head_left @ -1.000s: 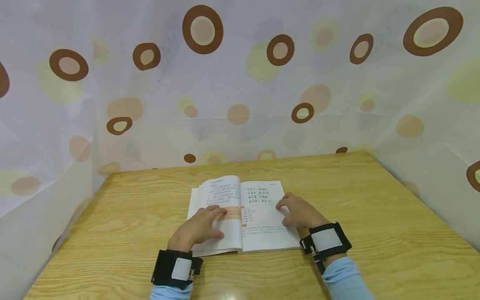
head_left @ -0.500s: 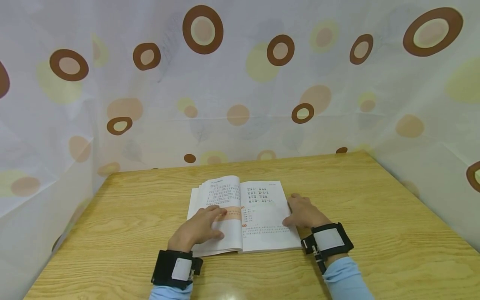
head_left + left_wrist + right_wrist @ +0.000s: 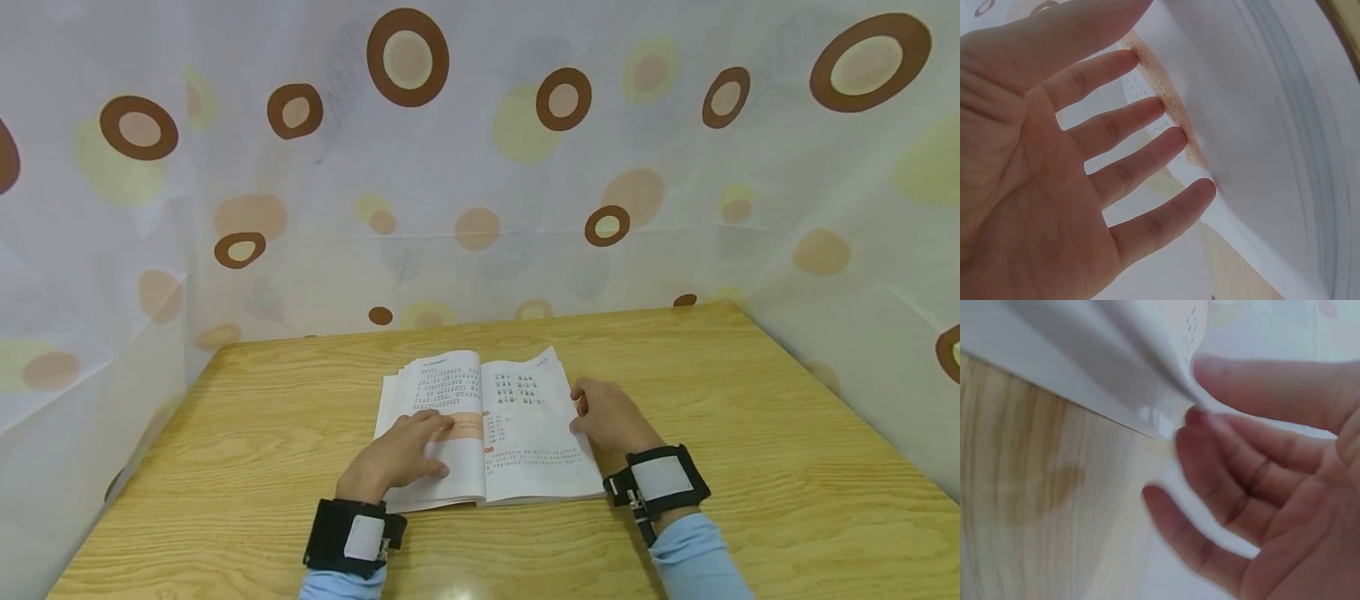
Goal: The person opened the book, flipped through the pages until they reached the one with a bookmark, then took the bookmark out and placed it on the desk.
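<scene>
An open book [image 3: 536,483] with printed text lies on the wooden table. My left hand [image 3: 397,454] rests on its left-hand page, fingertips over an orange-tinted band of text. In the left wrist view the fingers of that hand [image 3: 1079,156] are spread and nearly straight against the paper. At the book's right edge my right hand [image 3: 617,417] pinches the page [image 3: 549,358], whose upper corner curls up. The right wrist view, partly blurred, has the page edge between the thumb and curled fingers of the right hand [image 3: 1260,469].
The wooden table [image 3: 262,433] spreads around the book on all sides. Behind it and at both sides hangs a pale curtain [image 3: 465,167] with brown, yellow and peach circles. Both wrists wear black straps [image 3: 663,477] over light blue sleeves.
My right hand slid off the right-hand page to its outer edge, then its fingers curled in and the page's upper corner rose. The left hand has stayed in place.
</scene>
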`<state>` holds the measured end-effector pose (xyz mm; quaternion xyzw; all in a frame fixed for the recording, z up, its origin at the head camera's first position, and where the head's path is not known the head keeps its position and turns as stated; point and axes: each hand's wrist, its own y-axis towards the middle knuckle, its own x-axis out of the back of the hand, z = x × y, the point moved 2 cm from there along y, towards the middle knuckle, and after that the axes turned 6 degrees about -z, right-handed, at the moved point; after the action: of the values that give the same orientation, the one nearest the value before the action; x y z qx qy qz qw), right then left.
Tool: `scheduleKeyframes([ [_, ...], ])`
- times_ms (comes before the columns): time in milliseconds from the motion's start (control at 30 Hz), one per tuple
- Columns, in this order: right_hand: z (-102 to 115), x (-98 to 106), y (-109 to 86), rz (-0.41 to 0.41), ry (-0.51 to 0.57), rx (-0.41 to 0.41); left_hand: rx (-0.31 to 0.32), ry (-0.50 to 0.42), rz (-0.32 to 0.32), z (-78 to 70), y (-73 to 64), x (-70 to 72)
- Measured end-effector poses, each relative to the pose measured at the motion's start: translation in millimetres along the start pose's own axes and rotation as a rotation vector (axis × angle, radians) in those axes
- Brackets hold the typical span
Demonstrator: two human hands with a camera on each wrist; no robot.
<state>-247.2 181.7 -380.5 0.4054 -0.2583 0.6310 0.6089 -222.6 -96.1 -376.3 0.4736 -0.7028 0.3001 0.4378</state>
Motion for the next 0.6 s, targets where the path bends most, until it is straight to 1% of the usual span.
scheduleKeyframes([
  [167, 0.1, 4.1, 1.2, -0.075, 0.020, 0.071, -0.005, 0.001, -0.002, -0.8, 0.5, 0.9],
  [267, -0.9, 6.0, 1.3, -0.101, 0.004, 0.073, -0.003, 0.002, -0.002, -0.7, 0.9, 0.9],
  [467, -0.2, 7.2, 1.4, -0.137, -0.029, 0.081, 0.001, -0.001, 0.003, -0.1, 1.1, -0.1],
  [600, 1.6, 6.9, 1.4, -0.124, -0.021, 0.102, 0.003, -0.004, 0.001, 0.3, 1.3, -0.8],
])
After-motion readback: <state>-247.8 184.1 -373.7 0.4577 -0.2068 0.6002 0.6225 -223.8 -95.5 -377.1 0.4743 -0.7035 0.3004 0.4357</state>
